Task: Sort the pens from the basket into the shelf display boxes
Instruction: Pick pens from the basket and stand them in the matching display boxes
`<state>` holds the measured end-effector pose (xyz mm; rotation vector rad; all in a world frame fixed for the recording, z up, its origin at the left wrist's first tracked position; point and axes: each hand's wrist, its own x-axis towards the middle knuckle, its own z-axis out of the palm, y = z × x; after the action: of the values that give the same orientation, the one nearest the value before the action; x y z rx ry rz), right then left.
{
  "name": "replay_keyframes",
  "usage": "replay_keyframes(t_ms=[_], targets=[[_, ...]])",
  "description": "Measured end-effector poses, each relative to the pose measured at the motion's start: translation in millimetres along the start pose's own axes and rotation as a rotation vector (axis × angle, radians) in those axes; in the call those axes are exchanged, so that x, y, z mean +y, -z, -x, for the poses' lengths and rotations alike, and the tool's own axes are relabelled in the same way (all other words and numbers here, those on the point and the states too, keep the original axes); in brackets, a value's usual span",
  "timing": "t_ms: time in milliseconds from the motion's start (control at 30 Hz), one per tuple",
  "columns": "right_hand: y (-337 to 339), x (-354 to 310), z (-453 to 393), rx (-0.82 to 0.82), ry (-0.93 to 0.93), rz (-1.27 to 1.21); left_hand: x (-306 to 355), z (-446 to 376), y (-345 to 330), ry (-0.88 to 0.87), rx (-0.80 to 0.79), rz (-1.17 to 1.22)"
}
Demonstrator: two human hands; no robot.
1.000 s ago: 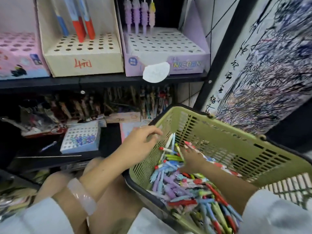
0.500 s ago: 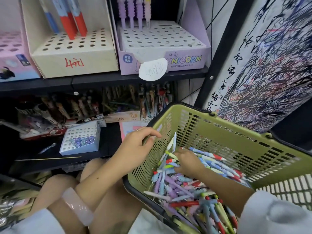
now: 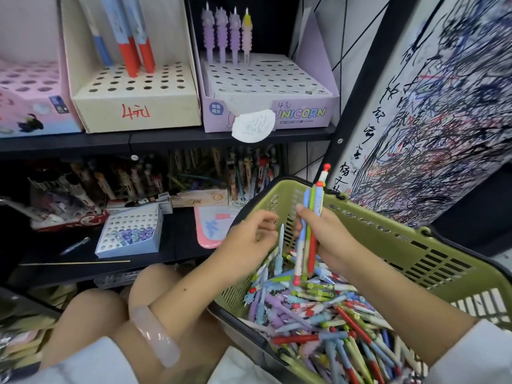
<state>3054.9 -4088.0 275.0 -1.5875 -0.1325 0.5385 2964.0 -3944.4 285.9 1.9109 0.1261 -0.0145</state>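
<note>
I see the green basket (image 3: 401, 245) tilted, heaped with mixed pens (image 3: 318, 314). A few blue, green and red pens (image 3: 307, 231) stand upright above the heap. On the shelf, the cream box (image 3: 133, 106) and purple box (image 3: 266, 87) each hold a few pens in their back holes.

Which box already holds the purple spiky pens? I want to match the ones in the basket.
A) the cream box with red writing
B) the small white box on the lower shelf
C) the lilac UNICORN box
C: the purple spiky pens stand in the back row of the lilac UNICORN box on the upper shelf.
</note>
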Motion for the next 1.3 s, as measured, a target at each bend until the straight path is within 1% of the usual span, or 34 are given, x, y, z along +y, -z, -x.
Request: replay_keyframes(t_ms=[67, 133, 200, 267, 300, 433, 500, 567, 633, 700, 767, 800, 867, 967, 1067, 1100, 1200, 1300], targets=[[-12.1, -12.1, 8.9, -0.079, -0.082, -0.206, 6.6, -0.2, -12.0, 0.095, -0.114, 0.095], [-23.4, -21.6, 16.9, -0.123, -0.136, -0.339, 14.1, 1.5, -21.6, 0.161, -0.162, 0.204], [-31.4, -28.8, 23.6, -0.128, -0.126, -0.334, 17.2, 0.5, -27.5, 0.211, -0.143, 0.390], [-35.0, -32.7, 28.4, -0.110, -0.048, -0.247, 23.7, 2.2, -26.7, 0.240, -0.132, 0.565], [-35.8, -34.4, 30.6, -0.103, -0.004, -0.184, 26.4, 4.1, -24.9, 0.230, -0.135, 0.590], [-36.2, -46.5, 35.3, -0.098, 0.114, 0.104, 31.1, 10.2, -13.6, 0.113, -0.116, 0.425], [-34.2, -54.4, 34.5, -0.142, 0.143, 0.154, 33.8, 11.1, -7.4, 0.042, -0.094, 0.406], [-33.1, -60.0, 33.4, -0.222, 0.152, 0.120, 36.9, 11.9, -1.2, 0.011, -0.068, 0.399], [-33.8, -64.6, 31.1, -0.298, 0.166, 0.054, 38.1, 13.6, 5.9, 0.018, -0.048, 0.429], [-34.3, -71.9, 26.6, -0.329, 0.185, -0.066, 37.0, 15.8, 13.1, 0.017, -0.034, 0.453], [-34.5, -82.9, 20.0, -0.278, 0.197, -0.187, 36.2, 18.1, 20.1, 0.012, -0.032, 0.438], [-34.6, -88.6, 16.5, -0.237, 0.215, -0.198, 36.1, 19.2, 23.4, 0.015, -0.029, 0.428], [-38.1, -99.3, 12.5, -0.184, 0.272, -0.123, 35.9, 20.6, 30.2, 0.021, -0.004, 0.380], [-48.0, -111.4, 8.3, -0.218, 0.317, 0.007, 35.5, 22.9, 41.4, 0.002, 0.033, 0.311], [-64.2, -126.1, 4.0, -0.227, 0.342, 0.122, 35.4, 24.7, 56.3, 0.005, 0.065, 0.326], [-70.8, -132.4, 1.0, -0.212, 0.369, 0.109, 34.7, 25.3, 62.3, 0.011, 0.085, 0.337], [-91.6, -159.8, -11.0, -0.123, 0.442, -0.045, 29.6, 28.4, 79.8, 0.000, 0.151, 0.333], [-113.8, -189.2, -28.1, 0.009, 0.532, -0.051, 24.2, 32.5, 100.2, -0.011, 0.249, 0.364]])
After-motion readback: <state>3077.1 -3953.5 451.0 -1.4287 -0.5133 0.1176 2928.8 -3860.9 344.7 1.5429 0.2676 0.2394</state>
